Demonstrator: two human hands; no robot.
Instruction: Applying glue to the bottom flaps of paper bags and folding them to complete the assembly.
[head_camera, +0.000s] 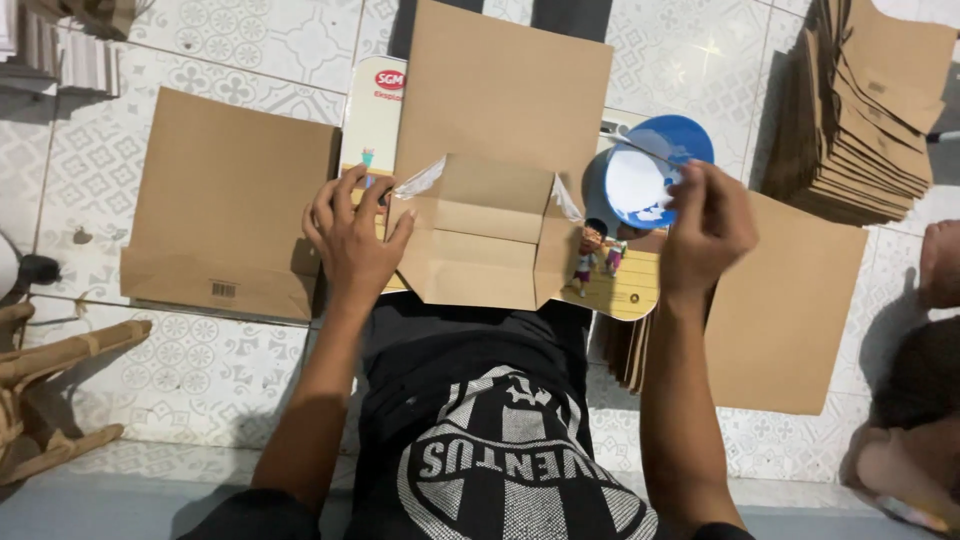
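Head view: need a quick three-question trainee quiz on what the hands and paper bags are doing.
1. True or false: the left hand presses on the folded end of the brown paper bag.
2. Which is the right hand at? A) blue bowl of white paste B) scissors C) tape roll
3. Fill in: the tall stack of finished bags lies at the picture's upper ____.

Key: 1 true; 2 A; 3 right
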